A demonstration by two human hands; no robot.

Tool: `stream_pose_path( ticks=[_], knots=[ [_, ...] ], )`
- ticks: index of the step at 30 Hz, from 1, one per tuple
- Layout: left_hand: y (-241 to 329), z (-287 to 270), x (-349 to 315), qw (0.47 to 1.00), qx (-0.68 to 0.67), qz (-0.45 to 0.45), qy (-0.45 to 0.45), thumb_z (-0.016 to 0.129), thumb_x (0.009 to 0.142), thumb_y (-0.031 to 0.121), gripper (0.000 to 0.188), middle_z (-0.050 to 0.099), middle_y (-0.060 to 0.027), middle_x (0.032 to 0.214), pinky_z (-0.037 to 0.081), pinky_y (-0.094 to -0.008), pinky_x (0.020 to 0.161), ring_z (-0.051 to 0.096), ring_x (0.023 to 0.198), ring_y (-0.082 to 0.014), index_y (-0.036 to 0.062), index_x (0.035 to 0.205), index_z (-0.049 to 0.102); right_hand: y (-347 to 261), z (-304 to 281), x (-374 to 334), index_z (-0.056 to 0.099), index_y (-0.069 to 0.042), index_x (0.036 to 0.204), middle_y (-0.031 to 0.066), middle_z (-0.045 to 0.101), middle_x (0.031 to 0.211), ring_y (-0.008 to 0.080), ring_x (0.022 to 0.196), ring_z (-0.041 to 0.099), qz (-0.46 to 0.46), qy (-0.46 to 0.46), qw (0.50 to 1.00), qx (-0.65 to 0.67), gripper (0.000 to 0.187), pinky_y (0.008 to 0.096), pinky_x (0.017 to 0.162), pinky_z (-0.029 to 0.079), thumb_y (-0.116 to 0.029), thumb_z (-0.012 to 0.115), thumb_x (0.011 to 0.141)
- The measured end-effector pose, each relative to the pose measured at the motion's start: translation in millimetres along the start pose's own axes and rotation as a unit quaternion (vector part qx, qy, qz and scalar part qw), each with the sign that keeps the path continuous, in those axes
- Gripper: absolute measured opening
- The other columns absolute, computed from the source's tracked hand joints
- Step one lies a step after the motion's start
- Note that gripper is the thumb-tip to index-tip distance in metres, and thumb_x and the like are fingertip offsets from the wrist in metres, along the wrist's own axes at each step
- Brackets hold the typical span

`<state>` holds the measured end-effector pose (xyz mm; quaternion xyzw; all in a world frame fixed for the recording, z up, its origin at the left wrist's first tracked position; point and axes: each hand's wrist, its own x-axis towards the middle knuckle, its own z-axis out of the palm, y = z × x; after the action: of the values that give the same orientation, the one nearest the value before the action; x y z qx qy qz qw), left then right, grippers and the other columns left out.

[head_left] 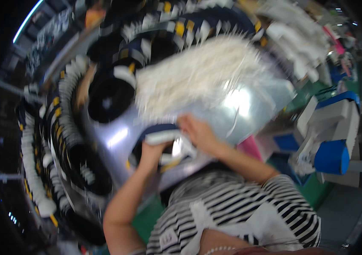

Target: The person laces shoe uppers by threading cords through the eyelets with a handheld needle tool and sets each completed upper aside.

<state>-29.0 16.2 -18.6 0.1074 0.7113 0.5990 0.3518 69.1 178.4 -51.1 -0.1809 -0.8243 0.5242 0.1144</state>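
Observation:
In front of my body, over the shiny metal tabletop, is a dark blue round piece that looks like a cap, with a white band and bits of yellow on its edge. My left hand is closed round its near left side, at the white band. At the cap's far right edge, my right hand has its fingers curled together. Motion blur hides what they pinch, if anything. Beyond both hands lies a wide heap of cream-white strips.
Nested rows of dark caps with white and yellow pieces curve along the left, and more stand at the back. One dark cap sits left of the heap. A white and blue machine stands close on the right.

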Motion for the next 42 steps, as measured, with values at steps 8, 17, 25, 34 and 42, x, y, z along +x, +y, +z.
stream_pose_path(
  ticks=[8, 17, 25, 34, 42],
  knots=[
    [76, -32, -51, 0.964, -0.206, -0.052, -0.160, 0.062, 0.086, 0.010, 0.014, 0.053, 0.0005, 0.081, 0.041, -0.0224, 0.061, 0.046, 0.068, -0.0083, -0.0009, 0.094, 0.060, -9, -2, 20, 0.055, -0.007, 0.115, 0.0156, 0.068, 0.081, 0.0357, 0.070, 0.066, -0.020, 0.087, 0.985, -0.151, 0.023, 0.0428, 0.062, 0.050, -0.021, 0.057, 0.096],
    [39, -12, -98, 0.925, 0.279, 0.253, 0.054, 0.073, 0.077, 0.004, 0.009, 0.059, -0.0064, 0.090, 0.044, -0.0326, 0.078, 0.056, 0.093, -0.0215, 0.0064, 0.083, 0.067, -5, 10, 8, 0.056, -0.007, 0.111, 0.0149, 0.069, 0.079, 0.0347, 0.069, 0.066, -0.064, 0.119, 0.984, -0.114, 0.022, 0.0444, 0.063, 0.051, -0.025, 0.055, 0.097],
    [-5, 13, -61, 0.832, 0.415, 0.348, 0.121, 0.076, 0.073, 0.004, 0.021, 0.060, -0.0127, 0.097, 0.046, -0.0398, 0.076, 0.058, 0.089, -0.0318, 0.0031, 0.089, 0.062, -34, -26, -35, 0.057, -0.006, 0.112, 0.0068, 0.067, 0.076, 0.0152, 0.060, 0.061, -0.051, 0.006, 0.995, 0.086, 0.019, 0.0275, 0.056, 0.045, -0.017, 0.056, 0.097],
    [5, 12, -61, 0.857, 0.427, 0.262, 0.120, 0.078, 0.079, 0.017, 0.027, 0.066, -0.0140, 0.087, 0.050, -0.0351, 0.068, 0.065, 0.076, -0.0282, -0.0004, 0.094, 0.063, -25, -18, -69, 0.055, -0.002, 0.106, 0.0147, 0.069, 0.084, 0.0298, 0.074, 0.068, -0.031, -0.090, 0.994, 0.055, 0.016, 0.0350, 0.064, 0.051, -0.014, 0.057, 0.096],
    [-5, 4, -57, 0.893, 0.361, 0.261, 0.064, 0.077, 0.080, 0.012, 0.020, 0.068, -0.0119, 0.078, 0.050, -0.0297, 0.063, 0.066, 0.068, -0.0178, -0.0001, 0.090, 0.064, -29, -11, -61, 0.054, -0.002, 0.099, 0.0149, 0.067, 0.080, 0.0339, 0.072, 0.066, -0.012, -0.118, 0.993, 0.000, 0.013, 0.0401, 0.062, 0.049, -0.013, 0.056, 0.095]
  ],
)
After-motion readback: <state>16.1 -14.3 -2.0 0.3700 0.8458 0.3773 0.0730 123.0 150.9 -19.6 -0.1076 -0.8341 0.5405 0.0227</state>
